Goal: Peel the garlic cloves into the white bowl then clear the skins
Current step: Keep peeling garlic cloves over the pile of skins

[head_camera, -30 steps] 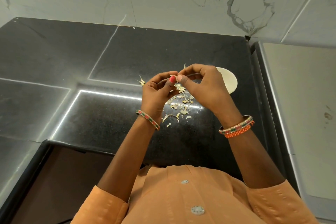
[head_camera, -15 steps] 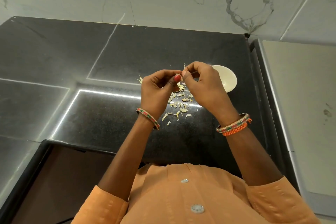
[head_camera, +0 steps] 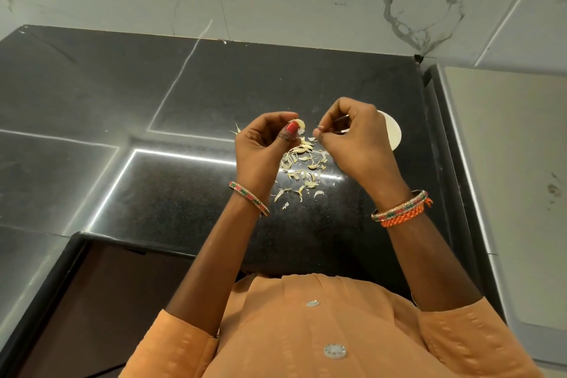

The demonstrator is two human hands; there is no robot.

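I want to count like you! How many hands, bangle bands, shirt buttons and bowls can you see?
Bare hands: 2, left and right
Wrists with beaded bangles: 2
Round white shirt buttons: 2
Round white bowl: 1
Total: 7

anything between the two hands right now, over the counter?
Head view: only an open gap separates the left hand, pinching a pale garlic clove, from the right hand. Below the gap, loose papery garlic skins lie scattered on the black speckled stone counter.

The right hand [head_camera: 356,144] hides most of the white bowl [head_camera: 394,132]; its contents are unseen. Whatever its fingertips pinch is too small to tell.
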